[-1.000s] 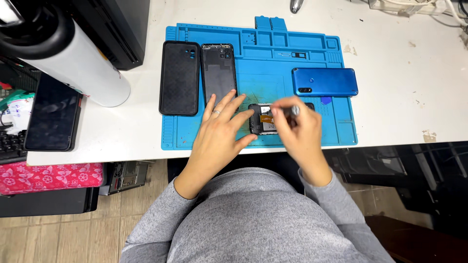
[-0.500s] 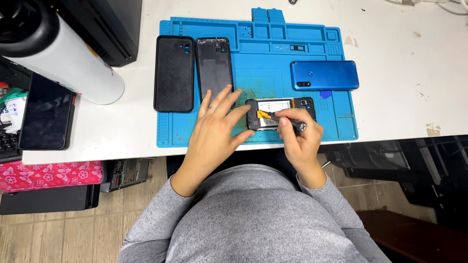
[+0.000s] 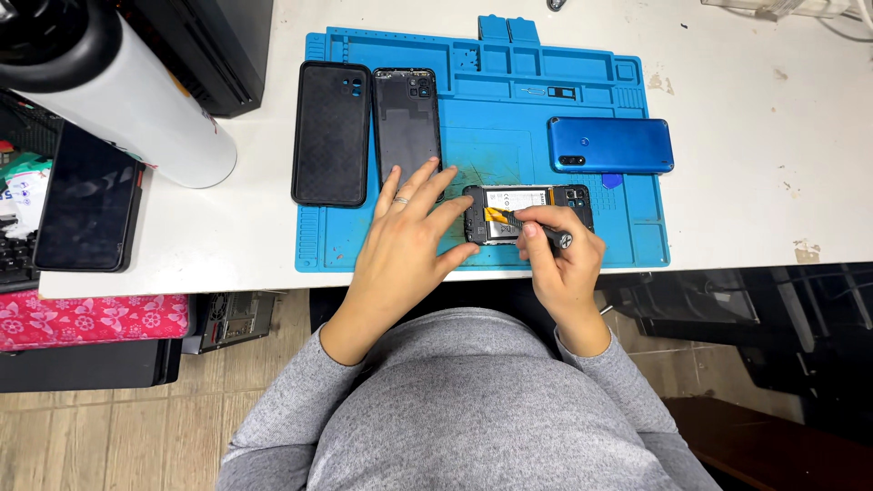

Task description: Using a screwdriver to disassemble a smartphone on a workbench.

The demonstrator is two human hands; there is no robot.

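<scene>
An opened phone (image 3: pixel 536 202) with its battery showing lies sideways on the blue repair mat (image 3: pixel 509 100), near the front edge. My left hand (image 3: pixel 405 241) rests flat on the mat, fingers spread, its fingertips against the phone's left end. My right hand (image 3: pixel 559 259) grips a small dark screwdriver (image 3: pixel 532 227) whose tip sits on the phone's inside beside an orange strip. A black phone case (image 3: pixel 331 133) and a dark back cover (image 3: pixel 406 123) lie side by side at the mat's left. A blue phone (image 3: pixel 610 145) lies face down at the right.
A white cylinder with a black cap (image 3: pixel 118 91) lies on the white table (image 3: pixel 755 200) at the left, next to a black tablet (image 3: pixel 88 211) at the table edge. A dark box (image 3: pixel 209 45) stands at the back left. A pink patterned box (image 3: pixel 91 320) sits below.
My right hand has come down with the screwdriver from above the phone onto its inside. The left hand has stayed against the phone's left end. The camera has shifted slightly.
</scene>
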